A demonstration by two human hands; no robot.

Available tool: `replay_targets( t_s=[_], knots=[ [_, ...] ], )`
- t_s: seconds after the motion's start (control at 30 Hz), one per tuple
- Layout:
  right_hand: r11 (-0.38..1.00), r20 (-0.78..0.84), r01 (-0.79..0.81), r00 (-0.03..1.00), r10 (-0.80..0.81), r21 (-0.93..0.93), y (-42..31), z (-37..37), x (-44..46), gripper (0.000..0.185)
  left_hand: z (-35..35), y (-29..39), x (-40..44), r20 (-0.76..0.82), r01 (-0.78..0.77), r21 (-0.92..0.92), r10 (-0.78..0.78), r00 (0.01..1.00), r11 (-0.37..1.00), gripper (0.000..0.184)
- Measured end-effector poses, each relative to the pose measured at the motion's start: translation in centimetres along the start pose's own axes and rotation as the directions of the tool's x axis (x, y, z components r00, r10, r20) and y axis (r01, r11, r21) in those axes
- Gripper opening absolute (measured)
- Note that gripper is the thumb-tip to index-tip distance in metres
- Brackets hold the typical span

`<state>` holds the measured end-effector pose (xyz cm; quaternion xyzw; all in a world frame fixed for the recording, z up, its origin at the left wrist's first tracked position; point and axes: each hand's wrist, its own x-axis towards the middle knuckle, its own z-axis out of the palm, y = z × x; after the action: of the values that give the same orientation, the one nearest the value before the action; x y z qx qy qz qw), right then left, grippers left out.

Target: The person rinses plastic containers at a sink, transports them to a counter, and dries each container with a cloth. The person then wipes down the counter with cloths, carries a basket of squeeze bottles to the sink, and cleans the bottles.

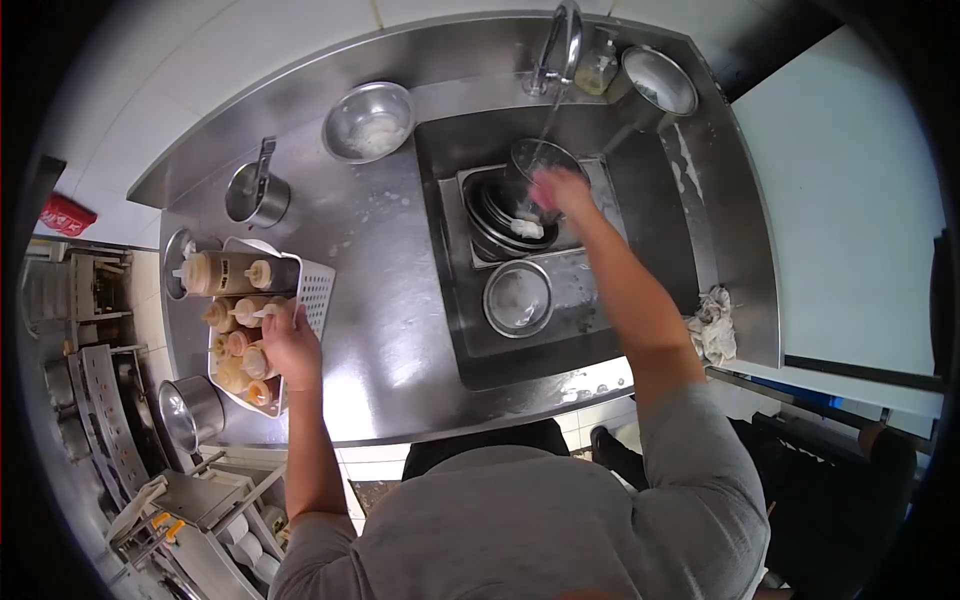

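Note:
My left hand point(290, 345) is at the right side of a white perforated basket point(317, 290), its fingers closed around the top of a squeeze bottle. Several squeeze bottles with pale and orange contents stand in the basket. Over the sink point(440, 290), my right hand point(560, 190) is blurred below the running faucet point(560, 50). Beneath it are stacked dark pans point(480, 215) with a white wad point(526, 229) in them, and a round lid or pan point(530, 150). Nearer me in the sink sits a metal bowl point(517, 298).
Along the counter's back are a metal bowl point(368, 122), a small pot point(257, 195), a soap bottle point(597, 68) and another bowl point(658, 82). A crumpled cloth point(712, 325) lies at the right edge. A metal pot point(191, 412) is at the left front.

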<state>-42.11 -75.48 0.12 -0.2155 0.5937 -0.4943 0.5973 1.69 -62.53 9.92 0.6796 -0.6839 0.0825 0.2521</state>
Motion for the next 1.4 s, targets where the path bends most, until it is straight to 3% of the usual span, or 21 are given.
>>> replay_targets(
  t_s=[0.17,0.23,0.27,0.3,0.33,0.37,0.4,0.5,0.57,0.6,0.63,0.77,0.8,0.9,0.97,1.03,1.1,1.23,1.27,1.33,1.4],
  knots=[
    [0.975,0.357,0.184,0.908,-0.219,0.128,-10.2,4.9,6.4,0.019,2.9,6.5,0.7,-0.034,0.042,-0.037,-0.043,0.998,0.998,0.011],
    [0.780,0.266,0.527,0.848,-0.458,-0.336,-14.4,-0.3,13.1,0.019,3.6,8.4,1.1,-0.028,0.050,0.000,-0.050,0.998,0.999,0.012],
    [0.708,0.228,0.653,0.757,-0.612,-0.270,-17.6,-2.6,11.4,0.018,3.9,9.1,1.5,-0.039,0.037,0.005,-0.037,0.999,0.999,0.012],
    [0.053,0.403,0.623,0.566,-0.719,-0.781,-19.3,-7.3,15.3,0.021,4.0,9.7,1.7,-0.055,0.034,0.022,-0.032,0.998,0.999,0.013],
    [-0.560,0.546,0.063,0.331,-0.769,-0.826,-20.8,-12.4,19.4,0.025,3.5,10.5,2.2,-0.066,0.087,-0.138,-0.097,0.993,0.987,0.014],
    [-0.673,0.382,-0.078,0.773,-0.506,-0.735,-22.9,-14.5,20.7,0.026,2.6,11.5,2.5,-0.075,0.132,-0.291,-0.160,0.984,0.948,0.016],
    [-0.671,0.248,-0.055,0.904,-0.347,-0.740,-23.6,-16.7,22.5,0.026,1.3,12.0,2.5,-0.071,0.157,-0.380,-0.198,0.978,0.912,0.027],
    [-0.359,0.034,-0.049,0.975,-0.220,-0.932,-22.4,-21.1,27.1,0.028,-2.4,12.4,5.7,-0.375,0.219,-0.092,-0.238,0.896,0.971,0.043],
    [-0.258,-0.004,-0.059,0.978,-0.207,-0.964,-21.6,-21.5,28.7,0.030,-1.6,9.1,7.7,-0.296,0.307,-0.126,-0.331,0.896,0.943,0.058],
    [-0.235,-0.015,-0.064,0.979,-0.205,-0.970,-21.3,-21.6,29.5,0.031,-0.2,7.6,8.3,-0.131,0.343,-0.353,-0.410,0.903,0.870,0.064],
    [-0.221,-0.025,-0.073,0.977,-0.210,-0.973,-21.3,-21.8,30.1,0.032,0.9,6.4,9.1,0.043,0.384,-0.555,-0.436,0.899,0.738,0.071],
    [-0.177,-0.026,-0.105,0.917,-0.399,-0.979,-21.3,-22.8,31.4,0.037,1.0,6.8,12.1,-0.014,0.601,-0.231,-0.620,0.785,0.765,0.079],
    [-0.011,-0.019,-0.029,0.847,-0.532,-1.000,-21.5,-21.8,29.7,0.038,1.1,6.1,12.0,-0.046,0.600,-0.243,-0.626,0.778,0.763,0.080],
    [0.639,-0.204,0.520,0.663,-0.720,-0.566,-22.6,-16.3,16.7,0.039,-2.2,9.1,12.7,-0.245,0.478,-0.333,-0.564,0.788,0.813,0.074],
    [0.821,-0.131,0.568,0.811,-0.570,-0.055,-21.2,-13.1,6.6,0.042,-5.7,11.1,13.0,-0.333,0.142,-0.692,-0.487,0.807,0.707,0.076],
    [0.840,-0.182,0.464,0.885,-0.428,0.280,-17.3,-11.0,0.9,0.047,-8.8,13.3,13.5,-0.507,-0.146,-0.738,-0.399,0.764,0.659,0.051],
    [0.776,-0.161,0.445,0.893,-0.420,0.447,-13.5,-6.3,-5.0,0.045,-10.2,15.1,14.0,-0.333,-0.248,-0.938,-0.438,0.835,0.242,0.054],
    [0.730,-0.089,0.666,0.745,-0.661,0.155,-5.8,1.1,-13.6,0.057,-5.5,22.3,13.0,0.270,0.218,-0.945,-0.202,0.942,-0.244,0.071],
    [0.513,0.101,0.858,0.507,-0.856,0.038,-5.6,2.1,-14.6,0.057,-3.1,24.1,12.1,0.385,0.331,-0.857,-0.064,0.921,-0.395,0.073],
    [0.210,0.442,0.971,0.239,-0.864,-0.113,-6.5,2.5,-16.6,0.055,2.2,26.5,10.1,0.512,0.429,-0.718,0.001,0.859,-0.548,0.072],
    [0.116,0.598,0.956,0.261,-0.757,-0.270,-7.4,1.4,-17.6,0.052,5.7,26.9,8.3,0.611,0.555,-0.646,0.080,0.787,-0.524,0.067]
  ],
)
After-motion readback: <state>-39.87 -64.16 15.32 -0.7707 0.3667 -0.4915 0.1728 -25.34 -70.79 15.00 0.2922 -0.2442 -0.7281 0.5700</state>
